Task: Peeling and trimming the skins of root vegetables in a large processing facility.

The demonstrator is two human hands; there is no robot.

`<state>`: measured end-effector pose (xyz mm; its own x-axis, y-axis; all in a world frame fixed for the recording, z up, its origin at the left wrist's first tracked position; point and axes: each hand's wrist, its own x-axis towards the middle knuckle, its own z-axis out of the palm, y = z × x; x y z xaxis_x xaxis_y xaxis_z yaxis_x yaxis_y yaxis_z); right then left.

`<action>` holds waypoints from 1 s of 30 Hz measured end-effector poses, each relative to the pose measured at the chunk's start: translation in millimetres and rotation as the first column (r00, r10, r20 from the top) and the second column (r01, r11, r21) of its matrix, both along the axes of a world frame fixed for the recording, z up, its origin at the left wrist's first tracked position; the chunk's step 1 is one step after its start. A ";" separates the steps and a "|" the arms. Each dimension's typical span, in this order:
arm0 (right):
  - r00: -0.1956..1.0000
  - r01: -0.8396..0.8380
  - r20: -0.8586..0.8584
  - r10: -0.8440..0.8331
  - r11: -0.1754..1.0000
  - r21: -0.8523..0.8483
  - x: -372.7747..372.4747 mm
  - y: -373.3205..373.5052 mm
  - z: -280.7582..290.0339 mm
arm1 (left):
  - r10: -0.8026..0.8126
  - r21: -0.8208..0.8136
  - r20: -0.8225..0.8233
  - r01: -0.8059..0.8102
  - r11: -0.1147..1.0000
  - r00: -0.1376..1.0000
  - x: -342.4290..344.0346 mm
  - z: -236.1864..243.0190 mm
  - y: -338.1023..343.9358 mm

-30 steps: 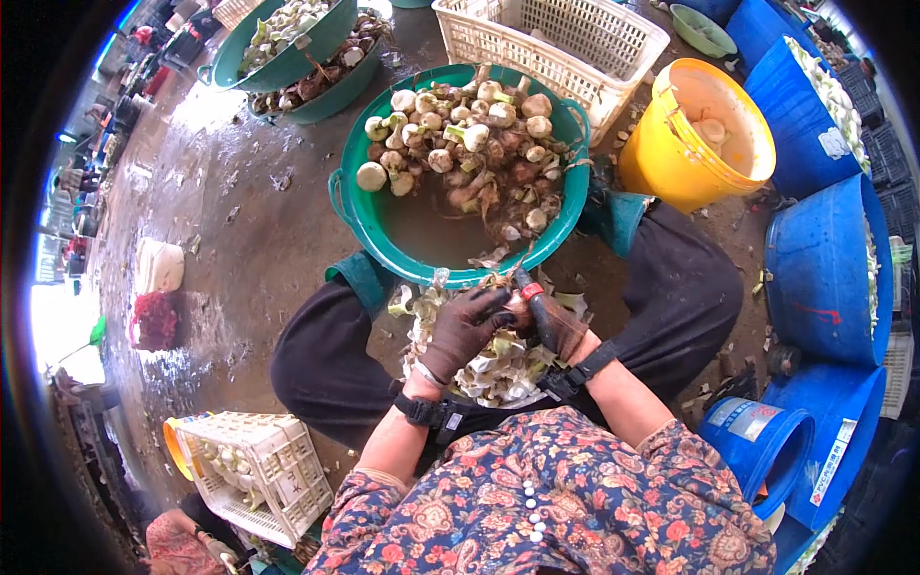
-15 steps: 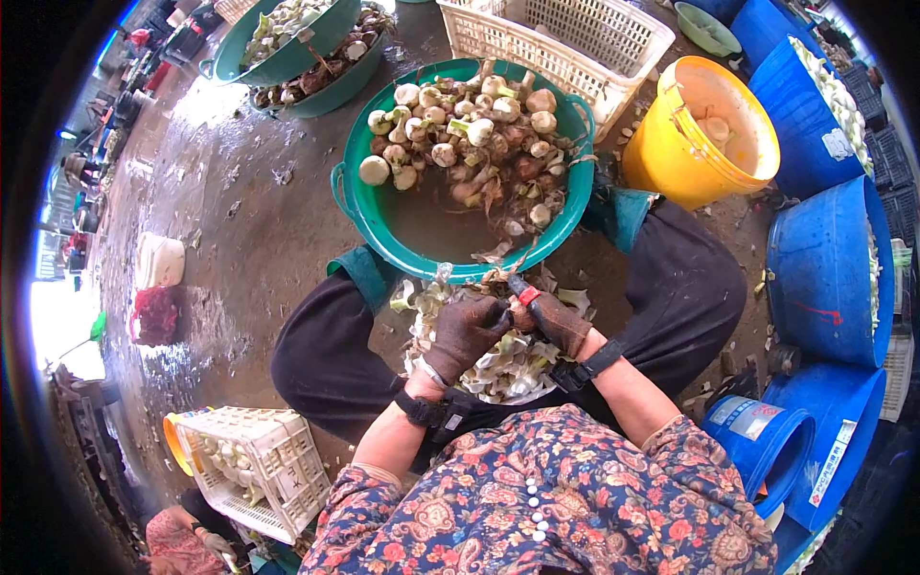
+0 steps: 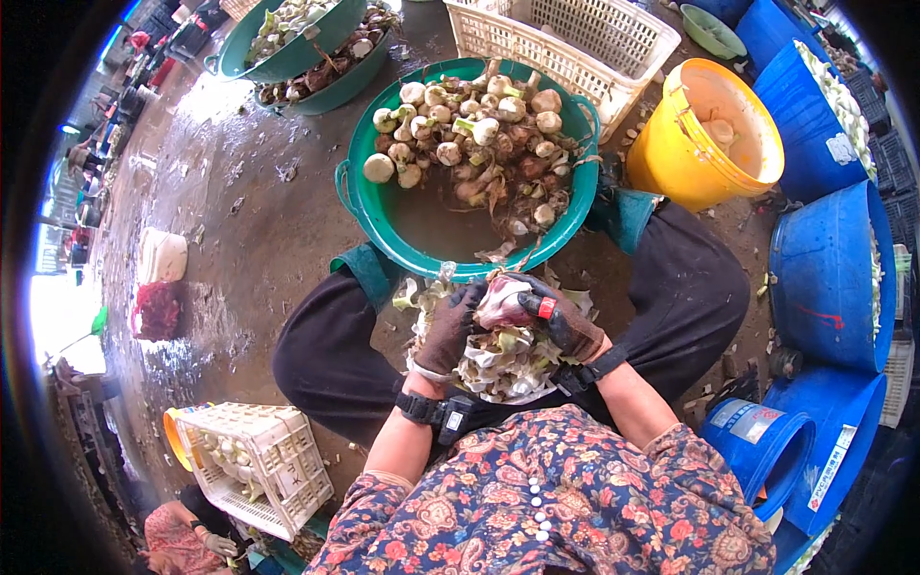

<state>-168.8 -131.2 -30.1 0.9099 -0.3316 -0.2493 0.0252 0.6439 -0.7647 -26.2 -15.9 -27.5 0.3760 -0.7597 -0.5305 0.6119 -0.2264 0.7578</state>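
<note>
Between my gloved hands, just in front of the green tub, is a garlic bulb (image 3: 502,303) with white and purplish skin. My left hand (image 3: 445,333) is closed against its left side. My right hand (image 3: 569,328) grips it from the right, a red band showing around one finger or thumb. Pale peeled skins (image 3: 508,366) lie heaped below the hands, between my legs. Beyond them, the green tub (image 3: 355,206) holds many garlic bulbs (image 3: 485,131), some cleaner and whiter, others brown with husk and roots.
A yellow bucket (image 3: 661,158) stands to the right of the tub, with a white crate (image 3: 613,101) behind. Blue barrels (image 3: 824,273) line the right side. Another white crate (image 3: 297,470) lies tipped at lower left, near another person's gloved hand (image 3: 220,545). Green basins (image 3: 331,96) sit far left.
My hands have moved apart and turned, so the garlic bulb now shows between them; before, they were pressed together over it. The tub's contents look the same.
</note>
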 end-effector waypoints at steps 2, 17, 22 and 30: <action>0.996 -0.024 -0.086 0.022 1.000 -0.014 1.7 0.8 2.2 | -0.058 0.026 0.177 0.055 0.998 0.983 -2.6 1.4 0.2; 0.997 0.063 0.026 -0.066 0.994 0.095 7.7 6.2 8.2 | 0.133 -0.177 0.063 -0.120 0.977 0.989 -2.0 14.7 0.9; 0.976 -0.037 -0.220 -0.008 0.979 -0.203 8.6 14.9 -7.3 | 0.043 -0.031 0.217 -0.037 0.999 0.975 7.3 -8.6 8.7; 0.977 0.143 -0.211 -0.043 0.861 0.489 1.1 8.4 -11.4 | -0.026 0.001 0.973 0.108 0.994 0.229 16.2 -24.6 28.5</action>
<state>-167.7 -122.7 -41.5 0.8011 -0.1983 -0.5648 -0.0055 0.9410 -0.3382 -10.0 12.6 -52.2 0.5174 -0.8206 0.2428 -0.6172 -0.1613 0.7701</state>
